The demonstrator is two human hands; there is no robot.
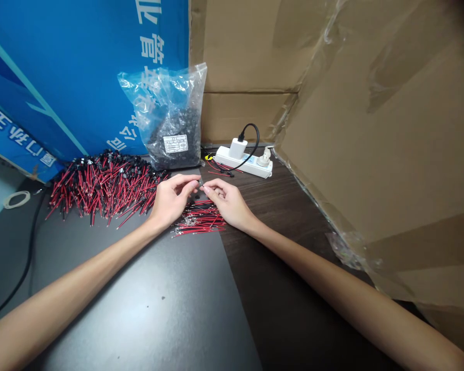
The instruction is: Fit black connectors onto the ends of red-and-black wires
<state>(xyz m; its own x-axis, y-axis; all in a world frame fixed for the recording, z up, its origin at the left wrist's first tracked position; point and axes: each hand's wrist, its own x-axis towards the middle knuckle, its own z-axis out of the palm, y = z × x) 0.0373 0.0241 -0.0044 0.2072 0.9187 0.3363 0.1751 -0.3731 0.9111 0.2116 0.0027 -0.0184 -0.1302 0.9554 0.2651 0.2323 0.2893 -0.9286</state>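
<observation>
Blue panel (pixel 81 67): printed with big white Chinese characters, partly hidden; 管 readable near the right edge, 公 and 司 lower down.
Wire heap (pixel 104 188): red and black, with dark connectors, lying on the grey part of the counter (pixel 139 319).
Clear bag (pixel 154 111): filled with small dark pieces, carrying a white label (pixel 176 144); top line similar to "AYT", not certain, other lines too tiny for reading.
Left hand (pixel 172 200): fingers pinching from the left at a small dark piece (pixel 201 183), in front of the bag; exact kind too small to tell.
Loose wires (pixel 201 221): red and black, lying between the wrists.
Right hand (pixel 232 203): fingers pinching the same piece from the right.
Power strip (pixel 249 166): white, behind, with adapter (pixel 237 148) plugged in.
</observation>
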